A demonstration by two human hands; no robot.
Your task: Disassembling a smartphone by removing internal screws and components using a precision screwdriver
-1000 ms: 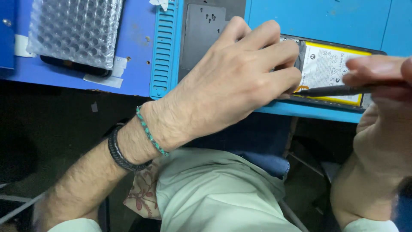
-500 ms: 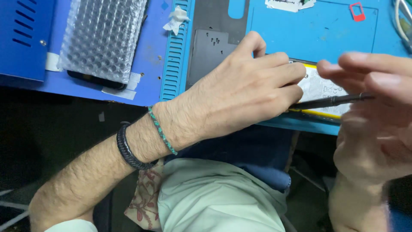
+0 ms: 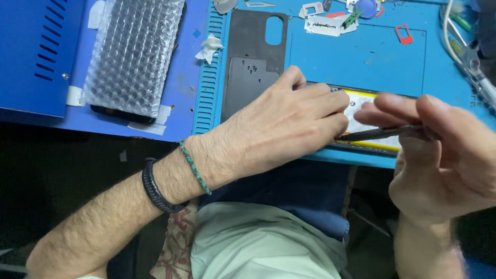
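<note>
Blue silicone work mat [image 3: 361, 62] across the upper right of the frame, with a ribbed strip along its left edge. Blue metal box [image 3: 36, 51] at upper left, beside a flat dark device wrapped in clear bubble wrap [image 3: 132, 51]. Dark grey plastic phone back cover [image 3: 253, 57] at upper centre, lying flat on the mat. Small loose parts, a razor blade [image 3: 323, 25] and a red card tray [image 3: 404, 34] along the top edge.

Opened phone with a white-and-yellow battery [image 3: 372, 121] at centre right, near the mat's front edge. Left hand [image 3: 279, 129] laid over the phone's left part, fingers together and stretched flat, pressing down on it; black braided band [image 3: 155, 186] and green cord bracelet [image 3: 195, 168] on the wrist. Right hand [image 3: 444, 155] at right, thumb and fingers pinching thin black tweezers [image 3: 382, 133], tip resting at the battery's lower edge just beside the left fingertips. Grey cable and metal tool [image 3: 473, 62] at far right.
</note>
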